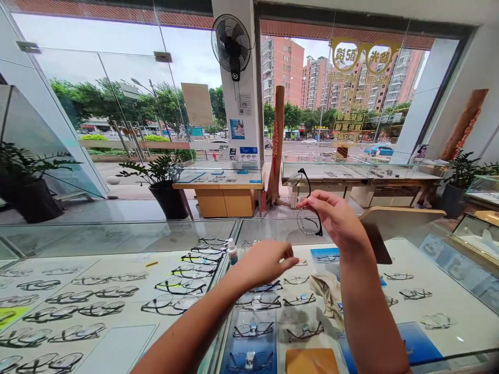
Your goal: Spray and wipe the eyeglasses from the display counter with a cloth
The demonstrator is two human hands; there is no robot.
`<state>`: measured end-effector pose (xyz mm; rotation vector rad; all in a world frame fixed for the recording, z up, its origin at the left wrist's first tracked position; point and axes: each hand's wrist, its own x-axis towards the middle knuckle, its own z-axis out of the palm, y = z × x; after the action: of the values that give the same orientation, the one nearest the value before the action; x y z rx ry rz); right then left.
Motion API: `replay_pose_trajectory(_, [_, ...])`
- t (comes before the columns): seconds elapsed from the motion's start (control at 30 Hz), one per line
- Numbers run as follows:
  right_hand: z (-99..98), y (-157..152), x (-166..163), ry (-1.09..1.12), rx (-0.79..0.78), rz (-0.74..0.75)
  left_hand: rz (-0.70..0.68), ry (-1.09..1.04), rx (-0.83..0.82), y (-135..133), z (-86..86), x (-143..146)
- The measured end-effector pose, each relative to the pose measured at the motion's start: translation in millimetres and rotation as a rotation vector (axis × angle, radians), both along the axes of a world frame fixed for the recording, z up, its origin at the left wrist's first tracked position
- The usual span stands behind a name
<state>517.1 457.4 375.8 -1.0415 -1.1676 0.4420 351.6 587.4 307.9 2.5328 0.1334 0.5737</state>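
There are two hands over the glass display counter. The right hand holds one pair of glasses, pinched between thumb and fingers; it is turned almost upright, above the far side of the counter. The left hand is lower, more to the left, with bent fingers; I cannot tell if something is inside. Near it are one white bottle, to the left, and one beige cloth, to the right. On the near blue mat lie two other frames. Far away are three potted plants and one fan.
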Motion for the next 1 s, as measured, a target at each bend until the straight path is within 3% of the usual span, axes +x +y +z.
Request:
replay_pose_trajectory(0.13, [-1.4,5.5,-2.0,-0.067,-0.090,0.072,0.211,-0.388,0.051,26.8,40.9,-26.9])
replay_pose_trajectory(0.27, [-5.6,12.9,-3.2,-0.163,-0.171,0.134,0.179,-0.549,0.156,29.3,57.6,-37.7])
replay_pose_trajectory(0.47, [-10.6,20.1,-4.9,-0.224,-0.199,0.176,0.192,-0.557,0.181,20.6,50.1,-28.8])
replay_pose_trajectory(0.8, [-8.4,20.0,-11.6,-0.246,-0.179,0.044,0.288,-0.652,0.152,14.7,44.2,-22.8])
replay_pose_trajectory(0.9, [-9.3,20.8,-13.0,-0.222,-0.087,-0.094,0.358,-0.695,0.180,18.3,43.0,-21.2])
replay_pose_trajectory(1.0, [-11.5,23.6,-10.7,-0.195,0.048,-0.349,0.468,-0.796,0.194,28.1,41.3,-19.2])
